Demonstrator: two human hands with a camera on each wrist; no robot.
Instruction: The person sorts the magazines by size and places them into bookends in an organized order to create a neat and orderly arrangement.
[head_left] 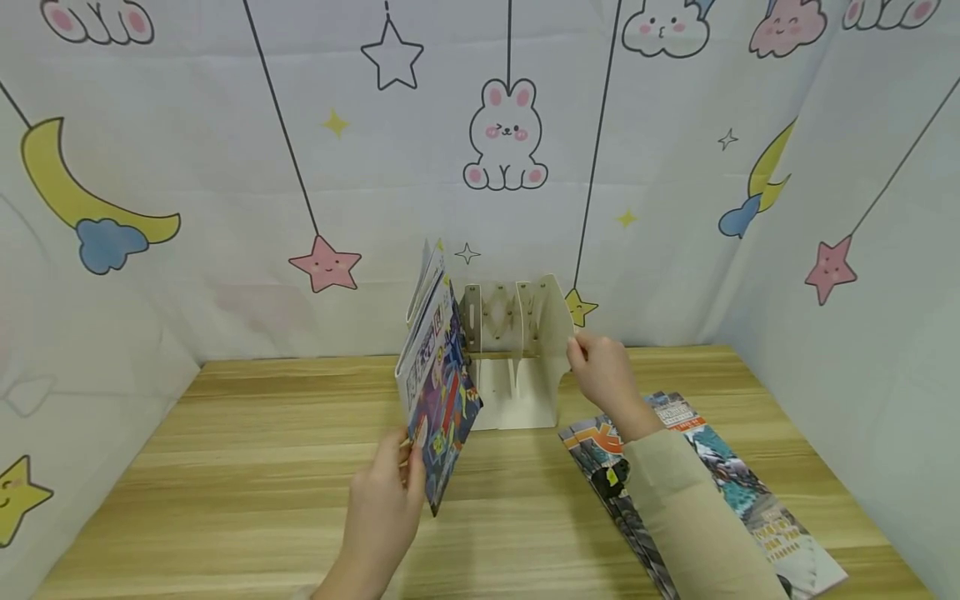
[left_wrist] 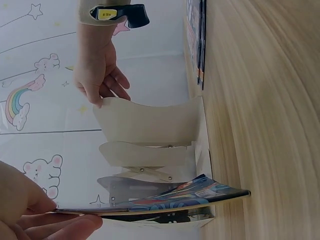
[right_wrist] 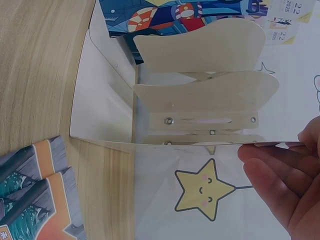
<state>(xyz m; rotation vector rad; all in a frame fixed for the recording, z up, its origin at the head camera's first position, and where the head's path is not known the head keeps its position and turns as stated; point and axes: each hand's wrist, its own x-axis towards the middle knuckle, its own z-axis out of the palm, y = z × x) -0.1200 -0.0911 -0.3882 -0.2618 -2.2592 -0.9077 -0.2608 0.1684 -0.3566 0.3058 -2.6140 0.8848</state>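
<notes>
In the head view my left hand (head_left: pixel 384 492) pinches the near edge of a colourful magazine (head_left: pixel 448 408). It stands upright at the left side of a cream expanding book rack (head_left: pixel 536 404). Beside it, another white-edged magazine (head_left: pixel 423 296) stands in the rack's left end. My right hand (head_left: pixel 606 379) grips the upper edge of the rack's right end panel (head_left: pixel 557 325). In the right wrist view, the thumb and fingers (right_wrist: pixel 270 165) hold that panel's edge. Thin dividers (right_wrist: pixel 200 50) and riveted cross links show between the ends.
Several overlapping magazines (head_left: pixel 735 475) lie on the wooden table (head_left: pixel 285 467) at the right, partly under my right forearm. A white curtain (head_left: pixel 225 183) printed with stars, moons and bunnies hangs behind the table and at its sides.
</notes>
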